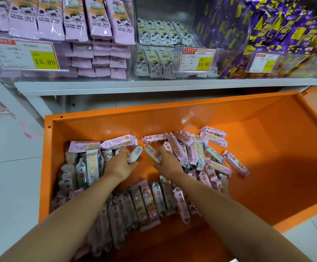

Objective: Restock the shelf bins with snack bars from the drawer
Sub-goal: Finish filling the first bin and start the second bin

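Left hand (119, 165): curled round the lower end of one pale bar (136, 156), low inside the drawer.
Right hand (168, 163): gripped a second pale bar (152, 154) by one end, just beside the first.
Drawer (153, 118): stood pulled out beneath the shelf (172, 84).
Snack bars (191, 152): lay in the drawer, in rough rows at the left and front and scattered at the right, pink wrappers mixed with pale.
Pink bin (59, 35): looked packed to the top.
Middle bin (153, 53): held pale bars and showed room above them.
Risk of slip: judged likely on glossy wrap, with each bar held by one end only during the lift.
Risk of mixing: judged real, given similar wrappers lying together; wrong bin possible.
Risk of spill: overfilling the pink bin could have sent bars over its front.
Match: probably the middle bin's kind, though too small to read.
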The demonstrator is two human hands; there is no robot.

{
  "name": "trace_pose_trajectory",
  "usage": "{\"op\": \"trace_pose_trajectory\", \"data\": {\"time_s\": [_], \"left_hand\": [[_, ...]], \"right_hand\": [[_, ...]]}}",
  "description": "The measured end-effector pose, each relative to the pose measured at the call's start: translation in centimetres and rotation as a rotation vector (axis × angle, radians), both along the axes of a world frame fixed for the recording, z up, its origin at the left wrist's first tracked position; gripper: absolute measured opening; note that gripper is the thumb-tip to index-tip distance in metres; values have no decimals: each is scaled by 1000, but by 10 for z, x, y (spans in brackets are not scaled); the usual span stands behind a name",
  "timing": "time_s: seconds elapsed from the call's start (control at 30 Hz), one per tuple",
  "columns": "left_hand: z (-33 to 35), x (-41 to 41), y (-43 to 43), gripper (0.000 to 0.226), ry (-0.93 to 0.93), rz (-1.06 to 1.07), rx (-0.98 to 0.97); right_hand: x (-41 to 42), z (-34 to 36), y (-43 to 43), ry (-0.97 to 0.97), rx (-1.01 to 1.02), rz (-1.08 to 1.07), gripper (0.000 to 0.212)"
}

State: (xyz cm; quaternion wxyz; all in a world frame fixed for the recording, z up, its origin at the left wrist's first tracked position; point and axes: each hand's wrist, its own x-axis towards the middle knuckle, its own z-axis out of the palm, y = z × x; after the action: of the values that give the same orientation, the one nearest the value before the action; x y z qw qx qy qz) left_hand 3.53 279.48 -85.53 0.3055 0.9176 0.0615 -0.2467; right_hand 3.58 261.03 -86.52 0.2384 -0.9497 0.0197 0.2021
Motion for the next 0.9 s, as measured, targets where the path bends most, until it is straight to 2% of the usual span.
{"op": "trace_pose_trajectory", "data": {"time_s": [0.1,0.17,0.23,0.33,0.47,0.6,0.77,0.9], "left_hand": [[-2,5,3,42,132,171,-156],[-3,6,4,47,204,333,-300],[2,5,1,46,270,484,-470],[7,6,-2,38,327,619,-610],[14,6,-2,23,351,686,-733],[22,5,-2,19,375,713,-862],[37,4,-9,43,354,621,-955],[51,-1,-14,25,318,588,-984]], "right_hand": [[1,6,2,-13,128,-99,29],[4,13,3,6,268,-203,39],[6,17,4,69,384,-275,46],[5,22,6,135,515,-339,46],[4,31,3,120,636,-383,40],[2,39,4,64,722,-432,40],[-2,48,8,29,741,-401,29],[-4,55,12,-36,755,-372,20]]}}
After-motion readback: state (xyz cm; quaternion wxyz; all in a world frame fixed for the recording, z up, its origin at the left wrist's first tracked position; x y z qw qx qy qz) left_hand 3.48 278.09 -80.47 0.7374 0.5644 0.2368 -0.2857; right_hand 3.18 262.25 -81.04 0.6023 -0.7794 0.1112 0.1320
